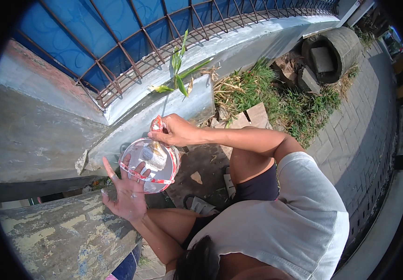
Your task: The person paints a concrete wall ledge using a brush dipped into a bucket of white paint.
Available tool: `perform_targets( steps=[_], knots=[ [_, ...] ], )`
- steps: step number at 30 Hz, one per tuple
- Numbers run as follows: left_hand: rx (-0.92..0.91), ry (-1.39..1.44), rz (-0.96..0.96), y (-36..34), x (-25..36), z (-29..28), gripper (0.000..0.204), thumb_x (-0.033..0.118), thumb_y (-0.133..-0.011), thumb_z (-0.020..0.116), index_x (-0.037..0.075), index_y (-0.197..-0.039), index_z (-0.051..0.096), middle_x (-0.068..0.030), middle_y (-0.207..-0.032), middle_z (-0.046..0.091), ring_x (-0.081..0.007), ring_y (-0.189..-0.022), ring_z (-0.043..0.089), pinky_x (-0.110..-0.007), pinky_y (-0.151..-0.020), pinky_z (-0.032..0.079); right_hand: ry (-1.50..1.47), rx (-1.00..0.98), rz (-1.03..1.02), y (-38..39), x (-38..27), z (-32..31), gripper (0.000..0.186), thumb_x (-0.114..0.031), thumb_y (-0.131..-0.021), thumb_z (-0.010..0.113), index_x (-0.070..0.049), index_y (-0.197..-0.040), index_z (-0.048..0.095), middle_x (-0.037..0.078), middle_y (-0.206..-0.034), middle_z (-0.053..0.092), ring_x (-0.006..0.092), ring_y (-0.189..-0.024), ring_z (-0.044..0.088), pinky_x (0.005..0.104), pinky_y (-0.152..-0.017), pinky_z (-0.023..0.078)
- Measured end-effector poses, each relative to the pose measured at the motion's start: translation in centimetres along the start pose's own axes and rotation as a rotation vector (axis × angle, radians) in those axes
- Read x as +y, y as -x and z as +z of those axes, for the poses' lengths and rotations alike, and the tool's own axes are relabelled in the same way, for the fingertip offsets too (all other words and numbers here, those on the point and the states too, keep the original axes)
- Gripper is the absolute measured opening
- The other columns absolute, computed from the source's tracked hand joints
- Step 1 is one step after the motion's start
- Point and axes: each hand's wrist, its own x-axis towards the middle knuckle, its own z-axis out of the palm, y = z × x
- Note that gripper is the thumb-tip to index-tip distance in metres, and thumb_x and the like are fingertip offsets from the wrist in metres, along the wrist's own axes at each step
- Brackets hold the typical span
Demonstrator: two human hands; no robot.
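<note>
A round bucket (172, 157) with red and white sides holds pale paint and sits in front of me beside the low wall. My right hand (175, 130) is closed on the red, paint-smeared handle of a paintbrush (156, 123). The brush head points down into the bucket and its bristles look coated with white. Palm up, my left hand (127, 196) is at the bucket's near left side with fingers spread and specks of white paint on them. A red-and-white band, rim or handle, crosses its middle fingers. Whether they bear any weight cannot be seen.
A rusty metal grille (112, 51) over blue panels runs along the wall. A leafy plant (179, 77) grows at the ledge. Grass (266, 88), a concrete pipe (336, 53) and paving (346, 130) lie to the right. A weathered concrete block (70, 233) stands at lower left.
</note>
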Motion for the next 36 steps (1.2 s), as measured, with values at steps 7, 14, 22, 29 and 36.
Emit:
perform_targets(
  steps=[7,14,22,29,36],
  knots=[
    [0.064,0.026,0.107,0.5,0.5,-0.5,0.098,0.062,-0.074,0.054,0.029,-0.15,0.001,-0.0264,-0.144,0.022,-0.0469,-0.121,0.039,-0.059,-0.102,0.03,-0.543,0.023,0.314,-0.9,0.9,-1.4,0.03,-0.028,-0.095,0.056,0.0,-0.094,0.064,0.005,-0.065,0.061,0.0081,-0.054,0.055,0.0219,-0.047,0.043],
    [0.059,-0.03,0.202,1.6,1.5,-1.0,0.098,0.072,-0.073,0.046,0.032,-0.149,-0.003,-0.027,-0.139,0.03,-0.0466,-0.122,0.039,-0.059,-0.1,0.032,-0.713,0.227,0.281,-3.9,-1.1,-3.2,0.032,-0.027,-0.095,0.054,0.004,-0.093,0.062,0.007,-0.067,0.062,0.0084,-0.055,0.052,0.0223,-0.049,0.041],
    [0.106,-0.116,0.189,1.3,1.6,-1.0,0.105,0.074,-0.07,0.048,0.028,-0.15,-0.002,-0.0296,-0.141,0.023,-0.0493,-0.128,0.03,-0.061,-0.105,0.025,-0.529,0.514,-0.21,-13.9,-5.4,-2.9,0.027,-0.028,-0.093,0.058,-0.002,-0.093,0.064,0.003,-0.065,0.062,0.0062,-0.053,0.054,0.0208,-0.048,0.04],
    [0.117,-0.114,0.177,1.4,1.8,-0.5,0.108,0.073,-0.068,0.051,0.027,-0.149,-0.002,-0.0308,-0.143,0.018,-0.0509,-0.128,0.03,-0.063,-0.106,0.022,0.059,0.634,-0.392,-16.7,-5.6,-1.5,0.025,-0.023,-0.092,0.059,0.001,-0.086,0.064,0.004,-0.057,0.059,0.0061,-0.05,0.052,0.0236,-0.046,0.04],
    [0.071,-0.088,0.161,1.3,1.5,-1.1,0.105,0.073,-0.07,0.047,0.025,-0.149,-0.003,-0.028,-0.141,0.027,-0.0478,-0.126,0.036,-0.063,-0.103,0.029,0.152,0.636,-0.559,-16.1,-7.0,1.3,0.024,-0.017,-0.087,0.062,0.004,-0.075,0.061,0.017,-0.055,0.054,0.0276,-0.045,0.052,0.0342,-0.046,0.041]
  ],
)
